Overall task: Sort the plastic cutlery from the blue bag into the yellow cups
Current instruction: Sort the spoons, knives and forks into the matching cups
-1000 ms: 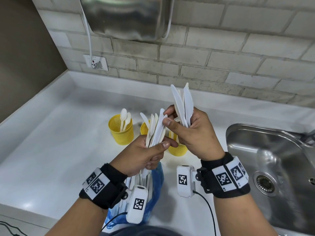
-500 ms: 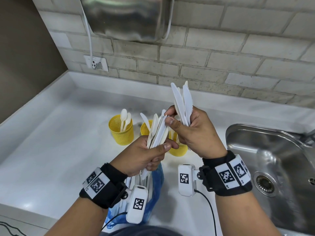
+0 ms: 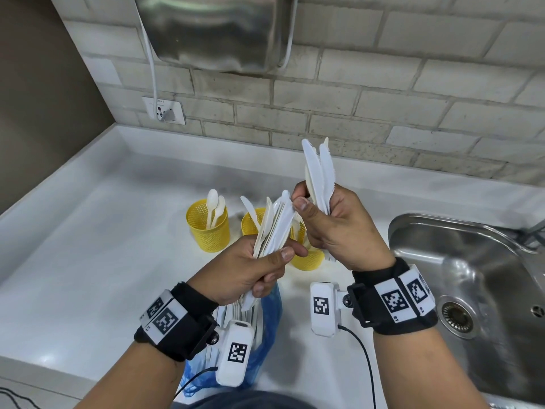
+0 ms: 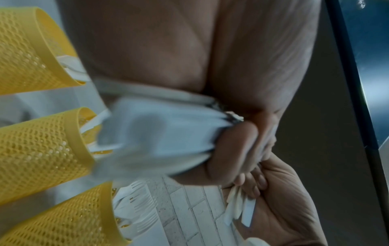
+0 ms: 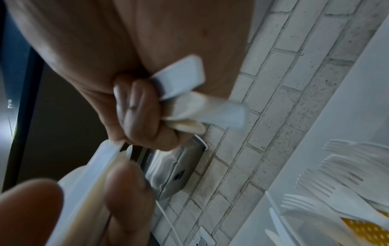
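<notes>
My left hand (image 3: pixel 253 261) grips a thick bundle of white plastic cutlery (image 3: pixel 275 228) above the blue bag (image 3: pixel 265 335); the bundle (image 4: pixel 160 138) is blurred in the left wrist view. My right hand (image 3: pixel 333 228) holds a few white knives (image 3: pixel 320 172) upright in its curled fingers, their handles (image 5: pixel 189 98) sticking out below. Its thumb and forefinger pinch the top of the left hand's bundle. Three yellow mesh cups stand behind: the left cup (image 3: pixel 210 228) holds spoons, the middle cup (image 3: pixel 250 224) a knife, and the right cup (image 3: pixel 306 258), holding forks, is partly hidden.
A steel sink (image 3: pixel 472 284) lies to the right. The white counter (image 3: pixel 103 246) runs left to a raised edge. A steel hand dryer (image 3: pixel 218 31) hangs on the brick wall, its cord plugged into a socket (image 3: pixel 165 112).
The right hand has dropped slightly and its thumb and forefinger have closed on the top of the left hand's bundle. The left hand has barely moved.
</notes>
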`<state>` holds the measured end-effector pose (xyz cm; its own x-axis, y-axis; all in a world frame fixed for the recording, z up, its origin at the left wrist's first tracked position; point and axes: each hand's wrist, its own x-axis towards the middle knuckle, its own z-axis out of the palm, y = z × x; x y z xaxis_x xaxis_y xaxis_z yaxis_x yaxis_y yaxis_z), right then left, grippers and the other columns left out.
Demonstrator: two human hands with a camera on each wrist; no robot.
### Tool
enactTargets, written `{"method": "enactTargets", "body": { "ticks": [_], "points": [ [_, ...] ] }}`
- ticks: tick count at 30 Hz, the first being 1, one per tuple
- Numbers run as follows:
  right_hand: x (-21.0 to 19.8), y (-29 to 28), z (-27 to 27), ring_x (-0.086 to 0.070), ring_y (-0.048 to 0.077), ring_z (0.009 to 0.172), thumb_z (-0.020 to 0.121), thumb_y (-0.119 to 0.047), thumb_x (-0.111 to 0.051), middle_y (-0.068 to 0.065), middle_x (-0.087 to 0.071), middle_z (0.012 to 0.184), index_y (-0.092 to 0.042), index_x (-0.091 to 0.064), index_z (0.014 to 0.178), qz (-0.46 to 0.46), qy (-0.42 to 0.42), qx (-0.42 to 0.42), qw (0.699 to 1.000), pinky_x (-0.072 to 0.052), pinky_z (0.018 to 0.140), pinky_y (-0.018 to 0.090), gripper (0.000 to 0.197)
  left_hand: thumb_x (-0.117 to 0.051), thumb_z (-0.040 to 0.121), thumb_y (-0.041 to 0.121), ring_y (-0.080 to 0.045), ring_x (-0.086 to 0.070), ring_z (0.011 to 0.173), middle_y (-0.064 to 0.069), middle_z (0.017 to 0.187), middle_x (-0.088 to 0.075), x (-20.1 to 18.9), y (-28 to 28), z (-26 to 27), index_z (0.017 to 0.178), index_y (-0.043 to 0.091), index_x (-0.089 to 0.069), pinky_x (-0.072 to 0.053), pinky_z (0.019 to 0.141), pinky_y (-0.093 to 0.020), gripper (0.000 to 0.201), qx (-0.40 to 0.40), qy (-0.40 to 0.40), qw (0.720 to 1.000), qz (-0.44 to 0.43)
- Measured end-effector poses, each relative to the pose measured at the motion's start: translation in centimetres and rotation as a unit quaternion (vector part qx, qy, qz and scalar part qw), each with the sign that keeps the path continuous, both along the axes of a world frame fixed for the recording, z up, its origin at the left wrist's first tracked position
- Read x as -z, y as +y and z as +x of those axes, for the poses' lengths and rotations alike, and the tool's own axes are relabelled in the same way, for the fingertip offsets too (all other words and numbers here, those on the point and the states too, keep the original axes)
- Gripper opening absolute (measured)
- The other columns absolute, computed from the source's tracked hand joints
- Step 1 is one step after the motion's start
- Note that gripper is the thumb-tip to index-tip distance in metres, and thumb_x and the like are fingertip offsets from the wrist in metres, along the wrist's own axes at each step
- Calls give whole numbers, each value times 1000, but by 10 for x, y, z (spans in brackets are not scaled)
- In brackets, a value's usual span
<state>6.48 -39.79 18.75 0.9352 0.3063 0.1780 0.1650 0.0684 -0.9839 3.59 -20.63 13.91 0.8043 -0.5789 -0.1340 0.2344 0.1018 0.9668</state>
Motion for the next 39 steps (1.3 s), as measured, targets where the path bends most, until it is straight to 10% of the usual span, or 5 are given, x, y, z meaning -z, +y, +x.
{"method": "enactTargets", "body": {
  "ticks": [10, 17, 23, 34, 39],
  "points": [
    [-2, 0, -3, -55, 1, 50, 88, 3, -73, -5, -60, 76, 1, -67, 100, -6, -56, 55, 997, -41, 51, 8, 13, -57, 98, 29, -10, -33, 42, -3, 60, -35, -4, -3, -2, 112, 12, -73, -30, 44, -20, 27, -18, 15, 1000, -2],
    [1, 7, -1, -72, 23, 79, 84, -14, -84, 6, -72, 84, -10, -73, 90, -82, -93, 151, 981, -60, 76, 42, 14, -59, 97, 33, -13, -35, 45, -2, 60, -37, -4, -8, 0, 112, 7, -70, -32, 46, -22, 32, -61, -24, 997, 49],
    [2, 2, 0, -55, 0, 49, 93, -7, -73, -19, -60, 58, -6, -71, 88, -83, -87, 122, 985, -39, 54, 7, 6, -62, 95, 34, -16, -34, 45, -4, 59, -36, -4, -8, 0, 111, 3, -67, -34, 45, -23, 35, -88, -52, 993, 53],
    [0, -3, 2, -34, 12, 38, 101, -7, -62, -12, -44, 50, -5, -60, 87, -18, -30, 133, 990, -32, 44, 21, 14, -66, 92, 40, -14, -42, 41, -6, 61, -46, -6, -3, 1, 108, -17, -56, -39, 44, -23, 59, -109, -67, 991, 47],
    [4, -5, 7, -30, 8, 36, 103, -8, -58, -10, -38, 47, -4, -58, 93, 83, 4, 189, 978, -29, 45, 19, 11, -61, 95, 35, -11, -35, 38, -6, 63, -50, -4, -1, 3, 95, 10, -69, -30, 42, -21, 27, -148, -59, 987, 16]
  ]
}}
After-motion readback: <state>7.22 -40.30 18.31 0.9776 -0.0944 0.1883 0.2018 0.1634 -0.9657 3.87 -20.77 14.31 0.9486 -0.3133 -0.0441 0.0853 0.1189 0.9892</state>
